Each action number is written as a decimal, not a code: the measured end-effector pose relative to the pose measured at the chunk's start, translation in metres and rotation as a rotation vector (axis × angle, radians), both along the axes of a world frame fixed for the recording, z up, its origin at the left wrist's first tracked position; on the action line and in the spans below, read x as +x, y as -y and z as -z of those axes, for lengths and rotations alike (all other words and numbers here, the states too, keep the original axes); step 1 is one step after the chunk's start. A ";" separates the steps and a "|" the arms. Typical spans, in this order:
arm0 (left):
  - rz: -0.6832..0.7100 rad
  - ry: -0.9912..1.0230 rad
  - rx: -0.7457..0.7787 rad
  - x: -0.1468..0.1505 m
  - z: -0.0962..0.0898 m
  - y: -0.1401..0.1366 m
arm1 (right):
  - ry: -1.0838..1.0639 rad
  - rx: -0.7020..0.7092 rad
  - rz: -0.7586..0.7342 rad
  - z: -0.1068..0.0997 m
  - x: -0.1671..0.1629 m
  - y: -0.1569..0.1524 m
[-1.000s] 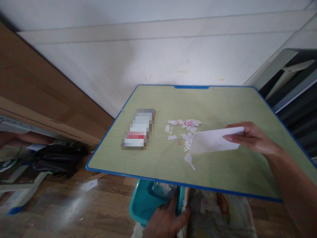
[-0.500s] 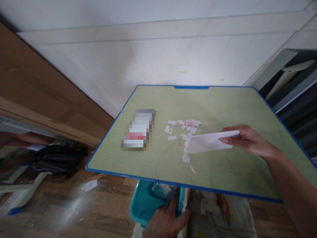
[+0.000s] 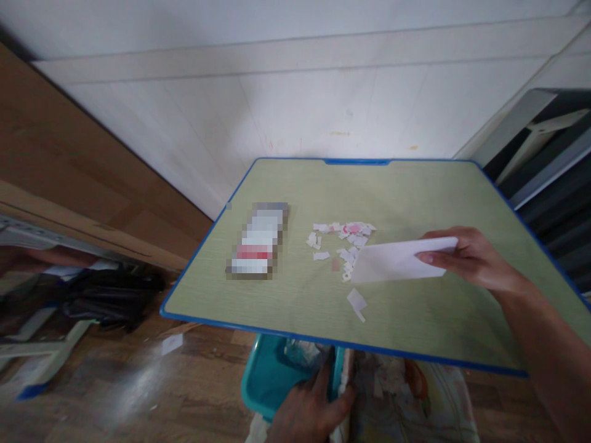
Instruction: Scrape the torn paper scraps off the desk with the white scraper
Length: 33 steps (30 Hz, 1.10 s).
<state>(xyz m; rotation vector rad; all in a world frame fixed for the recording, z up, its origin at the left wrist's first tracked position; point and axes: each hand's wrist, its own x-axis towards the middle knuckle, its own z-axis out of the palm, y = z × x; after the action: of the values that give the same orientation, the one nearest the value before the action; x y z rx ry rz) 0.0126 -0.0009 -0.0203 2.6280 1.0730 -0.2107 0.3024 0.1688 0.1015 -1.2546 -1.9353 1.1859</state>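
The right hand [image 3: 466, 255] pinches a white card [image 3: 392, 261] between thumb and fingers. The card's long axis runs leftward from that hand above the counter [image 3: 429, 197], its far end overlapping the nearest paper scraps [image 3: 353, 232] in view. Two loose scraps [image 3: 356, 301] lie left of the hand, closer to the body. The left hand [image 3: 307, 406], lower down, touches a teal bin [image 3: 258, 381]; I cannot tell whether it grips.

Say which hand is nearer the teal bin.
Left. The left hand is at the right side of the teal bin; the right hand is farther off, over the table, its fingers gripping white paper.
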 end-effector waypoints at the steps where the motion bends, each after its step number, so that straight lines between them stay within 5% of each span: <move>1: -0.003 0.001 0.005 0.000 0.000 0.000 | -0.006 0.017 0.017 0.001 0.000 -0.001; 7: -0.009 -0.024 -0.002 0.000 -0.001 0.000 | 0.004 -0.046 0.024 0.001 0.001 -0.001; 12: -0.026 0.026 -0.016 -0.001 0.001 0.001 | -0.042 0.034 0.156 -0.002 0.004 0.000; 18: -0.010 -0.016 0.000 -0.001 0.004 0.002 | 0.006 -0.133 0.012 0.000 0.008 -0.002; 24: -0.013 -0.032 -0.020 0.000 0.001 0.001 | -0.006 -0.027 0.180 -0.002 0.013 -0.002; 33: -0.014 -0.031 0.002 0.000 0.001 0.003 | 0.017 -0.102 0.119 -0.002 0.012 -0.003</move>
<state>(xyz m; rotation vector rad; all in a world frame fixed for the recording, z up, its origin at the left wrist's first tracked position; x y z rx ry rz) 0.0126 -0.0035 -0.0215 2.6265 1.1013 -0.2486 0.3146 0.1721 0.1032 -1.4164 -1.8051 1.2295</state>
